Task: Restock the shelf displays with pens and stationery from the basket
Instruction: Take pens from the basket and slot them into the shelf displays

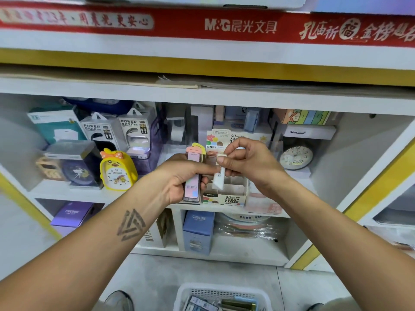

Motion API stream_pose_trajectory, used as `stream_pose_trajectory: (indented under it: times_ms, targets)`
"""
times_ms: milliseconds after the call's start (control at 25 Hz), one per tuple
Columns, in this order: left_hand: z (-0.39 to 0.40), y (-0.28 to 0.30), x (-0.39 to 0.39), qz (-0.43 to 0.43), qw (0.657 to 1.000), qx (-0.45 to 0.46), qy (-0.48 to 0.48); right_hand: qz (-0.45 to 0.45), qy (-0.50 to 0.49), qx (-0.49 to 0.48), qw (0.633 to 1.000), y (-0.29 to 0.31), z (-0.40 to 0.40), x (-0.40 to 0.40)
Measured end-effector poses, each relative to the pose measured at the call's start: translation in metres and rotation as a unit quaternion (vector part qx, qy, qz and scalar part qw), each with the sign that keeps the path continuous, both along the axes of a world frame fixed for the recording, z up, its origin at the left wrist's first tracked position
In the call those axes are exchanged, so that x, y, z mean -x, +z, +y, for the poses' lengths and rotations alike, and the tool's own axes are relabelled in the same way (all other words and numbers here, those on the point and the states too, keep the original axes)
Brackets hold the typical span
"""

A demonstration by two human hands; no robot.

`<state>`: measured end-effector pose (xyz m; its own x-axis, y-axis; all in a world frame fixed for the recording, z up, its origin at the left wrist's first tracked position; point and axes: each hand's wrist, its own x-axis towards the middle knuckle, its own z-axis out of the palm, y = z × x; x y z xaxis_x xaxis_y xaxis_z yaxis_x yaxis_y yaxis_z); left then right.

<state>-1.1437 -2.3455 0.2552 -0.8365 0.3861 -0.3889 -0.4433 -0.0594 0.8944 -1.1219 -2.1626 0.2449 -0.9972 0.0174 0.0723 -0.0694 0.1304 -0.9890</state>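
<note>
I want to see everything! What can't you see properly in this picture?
Head view:
- Basket: cut off by the bottom edge, its contents blurred.
- Pink packs: partly covered by the left hand.
- Display box: its slots hidden behind the right hand and white case.

Bare forearms — triangle tattoo point(131, 224) on left.

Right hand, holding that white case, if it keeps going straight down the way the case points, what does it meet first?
Probably the display box: the white case in the right hand points into its open slots, though depth is unclear.
</note>
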Motion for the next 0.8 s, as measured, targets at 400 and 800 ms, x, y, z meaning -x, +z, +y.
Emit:
stream_pose_trajectory:
  times_ms: [400,800]
  targets:
    - [-0.062,0.001,0.006,0.02,0.989,-0.008,0.149,-0.087,0.156,0.066,0.982,-0.014,-0.062,0.008]
    - [-0.133,-0.004,0.009,-0.036,0.977,0.016,0.207,0.056,0.008,-0.218,0.974,-0.021,-0.095,0.04]
